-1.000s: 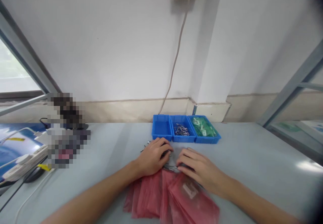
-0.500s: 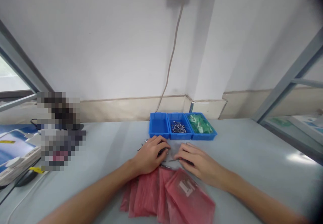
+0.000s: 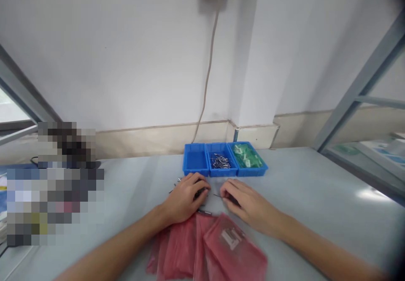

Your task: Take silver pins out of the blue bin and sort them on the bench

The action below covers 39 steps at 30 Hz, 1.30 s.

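Note:
My left hand (image 3: pixel 185 201) lies on the table with its fingers curled over a small pile of metal pins (image 3: pixel 200 193), some of which stick out past the knuckles. A short dark metal piece (image 3: pixel 204 212) lies just below the thumb. My right hand (image 3: pixel 245 203) is closed in a pinch, and a thin metal pin (image 3: pixel 217 195) points out leftward from its fingertips. Close below both hands, pink plastic bags (image 3: pixel 180 249) lie fanned out, overlapping one another. The top bag (image 3: pixel 237 251) has a white label or part showing through.
Behind the hands stand three blue trays side by side: a bare one (image 3: pixel 195 173), one with metal pins (image 3: pixel 221 161), one with green packets (image 3: pixel 247 156). A cable (image 3: pixel 207 82) hangs down the wall. Blurred, pixelated items sit at left; metal frames rise on both sides.
The view has shifted slightly. My right hand has drawn a little away from the left, with the thin pin moving along. The left hand stays over the pile.

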Each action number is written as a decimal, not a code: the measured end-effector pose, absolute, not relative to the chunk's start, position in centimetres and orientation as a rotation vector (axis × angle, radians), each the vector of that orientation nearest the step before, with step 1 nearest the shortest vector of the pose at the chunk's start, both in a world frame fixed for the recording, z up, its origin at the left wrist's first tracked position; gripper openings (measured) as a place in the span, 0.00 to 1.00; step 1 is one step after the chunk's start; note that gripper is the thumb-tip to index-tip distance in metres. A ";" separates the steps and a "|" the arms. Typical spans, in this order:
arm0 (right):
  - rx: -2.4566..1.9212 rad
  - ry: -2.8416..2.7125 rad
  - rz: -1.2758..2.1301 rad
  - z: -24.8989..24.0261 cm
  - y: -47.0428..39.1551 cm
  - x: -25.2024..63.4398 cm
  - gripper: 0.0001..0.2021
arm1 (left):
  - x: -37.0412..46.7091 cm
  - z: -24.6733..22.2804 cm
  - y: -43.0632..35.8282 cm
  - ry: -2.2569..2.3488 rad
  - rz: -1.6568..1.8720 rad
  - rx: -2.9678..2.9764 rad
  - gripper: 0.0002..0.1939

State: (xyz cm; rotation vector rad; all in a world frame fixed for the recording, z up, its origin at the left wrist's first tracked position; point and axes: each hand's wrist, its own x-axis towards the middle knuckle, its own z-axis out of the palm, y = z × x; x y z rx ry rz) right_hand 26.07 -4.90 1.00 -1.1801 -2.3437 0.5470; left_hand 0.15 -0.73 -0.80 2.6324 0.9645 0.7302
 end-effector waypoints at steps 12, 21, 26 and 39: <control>-1.111 -2.109 0.659 0.4 -4.7 25.9 0.14 | 0.1 -1.0 -0.6 0.946 0.737 2.634 0.10; -1.252 -1.896 0.744 0.6 -4.2 26.3 0.12 | 0.1 -0.8 -0.7 0.935 0.725 2.644 0.11; -1.202 -1.838 0.794 0.1 -3.7 26.6 0.13 | 0.1 -0.8 -0.7 0.947 0.716 2.645 0.11; -1.243 -1.790 0.716 0.2 -3.8 26.7 0.16 | 0.1 -1.0 -0.8 0.934 0.758 2.618 0.11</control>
